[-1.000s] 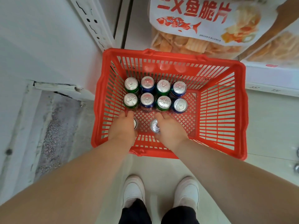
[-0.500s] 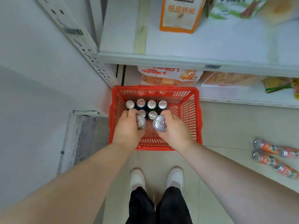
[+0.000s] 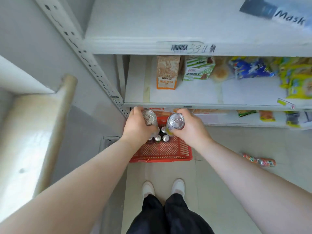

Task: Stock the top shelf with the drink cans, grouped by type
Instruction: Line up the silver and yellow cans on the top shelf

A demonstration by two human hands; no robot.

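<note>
Fingers (image 3: 136, 110) of our left hand (image 3: 137, 128) curl round a silver-topped can (image 3: 149, 117), held upright above the left rear corner of the red basket (image 3: 160, 157). Just right of it, above the basket's rear middle, our right hand (image 3: 191, 131) grips a second can (image 3: 176, 121) the same way. More cans (image 3: 161, 138) stand in the basket below them. Well right of the basket, two orange cans (image 3: 259, 162) lie on the floor (image 3: 219, 183).

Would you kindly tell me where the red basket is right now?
In the head view, the red basket sits on the floor at centre, beneath the left hand and right hand, in front of the shelving and just ahead of the white shoes.
</note>
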